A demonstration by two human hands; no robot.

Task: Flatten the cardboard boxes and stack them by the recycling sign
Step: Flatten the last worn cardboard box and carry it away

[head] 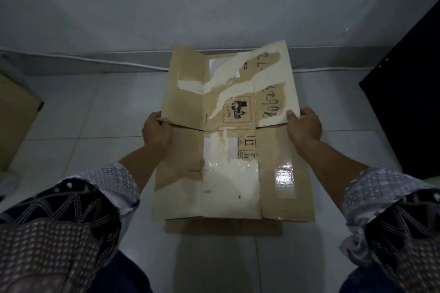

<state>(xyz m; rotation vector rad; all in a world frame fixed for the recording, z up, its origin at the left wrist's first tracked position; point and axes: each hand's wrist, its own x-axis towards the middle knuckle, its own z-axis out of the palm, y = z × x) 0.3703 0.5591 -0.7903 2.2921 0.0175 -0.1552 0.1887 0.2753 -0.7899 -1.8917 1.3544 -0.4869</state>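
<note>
A flattened brown cardboard box (228,131) with torn tape strips, a hazard label and handwritten numbers is spread out in the middle of the view, its far end near the wall. My left hand (157,132) grips its left edge at the middle fold. My right hand (303,126) grips the right edge at the same height, thumb on top. Another flat piece of cardboard (223,227) lies on the floor beneath it, showing only at the near edge. No recycling sign is in view.
The floor is pale tile (83,126) meeting a grey wall (214,2) with a cable (95,60) along its base. A brown cardboard box (14,112) stands at the left edge. A black object (409,93) fills the right side.
</note>
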